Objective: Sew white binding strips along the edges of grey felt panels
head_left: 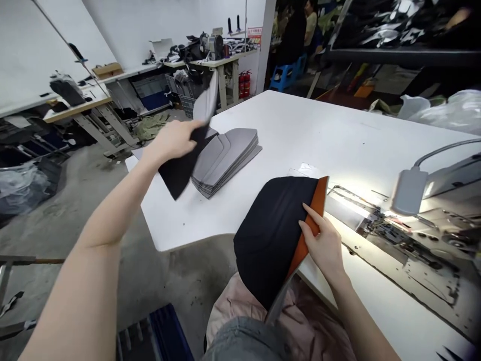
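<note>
My left hand [176, 141] is closed on the edge of a black-and-grey fabric panel [177, 176], raised and tilted over the left part of the table. Just beyond it lies a stack of grey cut panels [235, 153], dark at some edges. With thumb and fingers, my right hand [322, 243] grips a dark navy fabric panel [276, 225] along its orange strip [320, 198]. This panel hangs partly over the table's front edge above my lap. Close to the right hand is the lit sewing machine bed [376, 225].
The white table [300, 125] curves inward at my front. A grey lamp [409, 190] on a bent cable stands over the machine. Clear plastic bags [447, 113] lie at the far right. Other sewing benches [221, 62] and blue stools [283, 75] are farther back. A dark blue crate [169, 333] sits below left.
</note>
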Demonstrator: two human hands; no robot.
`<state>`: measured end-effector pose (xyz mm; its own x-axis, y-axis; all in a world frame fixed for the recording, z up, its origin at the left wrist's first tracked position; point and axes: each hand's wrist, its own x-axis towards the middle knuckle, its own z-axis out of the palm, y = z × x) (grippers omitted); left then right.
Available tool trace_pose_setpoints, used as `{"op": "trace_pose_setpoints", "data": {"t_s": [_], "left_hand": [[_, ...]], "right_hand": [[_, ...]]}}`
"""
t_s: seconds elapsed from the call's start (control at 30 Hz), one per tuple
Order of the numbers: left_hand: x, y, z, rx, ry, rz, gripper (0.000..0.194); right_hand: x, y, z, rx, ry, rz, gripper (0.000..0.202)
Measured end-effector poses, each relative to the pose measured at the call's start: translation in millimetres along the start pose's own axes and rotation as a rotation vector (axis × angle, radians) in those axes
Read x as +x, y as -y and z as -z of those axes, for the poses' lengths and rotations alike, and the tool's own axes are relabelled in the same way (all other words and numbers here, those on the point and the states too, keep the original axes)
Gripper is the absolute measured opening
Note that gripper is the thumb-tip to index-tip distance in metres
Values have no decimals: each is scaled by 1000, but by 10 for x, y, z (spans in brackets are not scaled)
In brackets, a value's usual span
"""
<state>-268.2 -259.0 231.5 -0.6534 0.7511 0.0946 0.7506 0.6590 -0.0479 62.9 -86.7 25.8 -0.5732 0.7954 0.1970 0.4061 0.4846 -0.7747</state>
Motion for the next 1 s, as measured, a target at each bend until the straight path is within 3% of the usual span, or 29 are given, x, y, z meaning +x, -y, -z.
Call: {"op": "trace_pose_setpoints", "data": {"t_s": [0.07,0.13,0.23,0.3,0.37,0.47,0.5,0.57,0.67,0.77,0.87,1.0], "left_hand": [[-306,-576,94,-9,122,-352,61],[-669,-1131,13,-28,356,-623,58],[-1018,-1757,-306,-77,640,-1071,39],[-980,-2054,-553,-159,769,-1215,20],[-734,-2329,-794,-259,661,-1165,28],[-204,-2752,-1144,-375,213,-926,34],[-42,-2883,-1256,-396,167,-879,37],[209,-3103,-1460,-441,265,-883,39],[384,-3314,-1695,-607,451,-927,30],[409,-3427,-1822,-718,460,-828,24],[402,-3507,-1862,-720,427,-741,21],[421,-3618,-1884,-757,465,-679,16]], "right_hand": [[-26,48,-42,265,73,-120,62],[-73,59,-75,625,184,-243,68],[-184,-6,-92,914,181,-398,61],[-251,-71,-83,887,60,-431,49],[-284,-138,-63,821,-42,-388,45],[-284,-232,-7,708,-130,-325,42],[-284,-259,23,645,-143,-324,41],[-302,-300,111,468,-126,-329,35],[-382,-344,319,116,-91,-246,22],[-476,-426,555,-213,-159,62,22],[-516,-574,700,-383,-122,426,21],[-478,-759,716,-541,-187,631,29]]}}
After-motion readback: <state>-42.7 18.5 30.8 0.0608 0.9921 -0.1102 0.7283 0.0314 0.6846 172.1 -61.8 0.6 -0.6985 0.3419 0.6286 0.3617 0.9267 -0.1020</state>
